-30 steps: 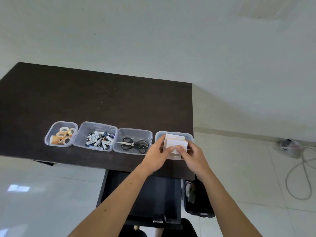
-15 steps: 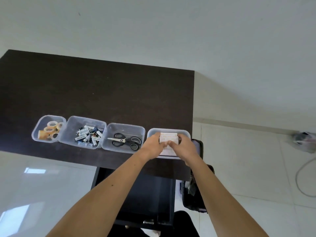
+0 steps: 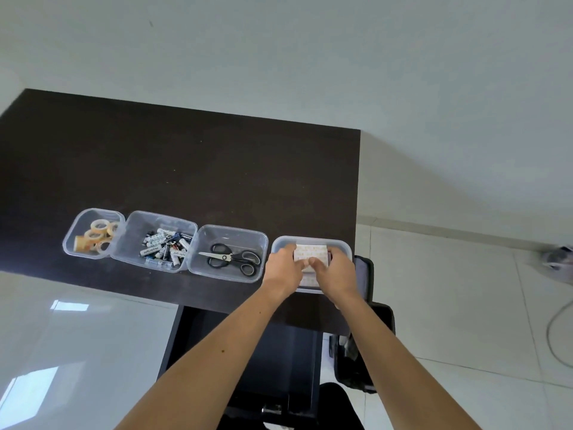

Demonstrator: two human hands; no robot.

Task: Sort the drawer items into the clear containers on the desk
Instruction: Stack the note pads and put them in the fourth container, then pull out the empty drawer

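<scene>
Four clear containers stand in a row near the front edge of the dark desk (image 3: pixel 192 169). The rightmost container (image 3: pixel 341 245) holds a stack of white patterned paper pads (image 3: pixel 311 252). My left hand (image 3: pixel 283 270) and my right hand (image 3: pixel 336 271) both reach into it and hold the stack from either side, thumbs meeting over its near edge. The other containers hold tape rolls (image 3: pixel 96 235), batteries (image 3: pixel 166 246) and black-handled scissors (image 3: pixel 232 259).
The dark drawer (image 3: pixel 248 352) is pulled open under the desk, below my arms. A black bag (image 3: pixel 362 336) stands on the floor at the desk's right corner. A cable (image 3: pixel 555 333) and a small device lie on the tiles at the far right.
Both hands have lowered the paper stack into the rightmost container. The camera has tilted, so the desk sits higher and further right in view.
</scene>
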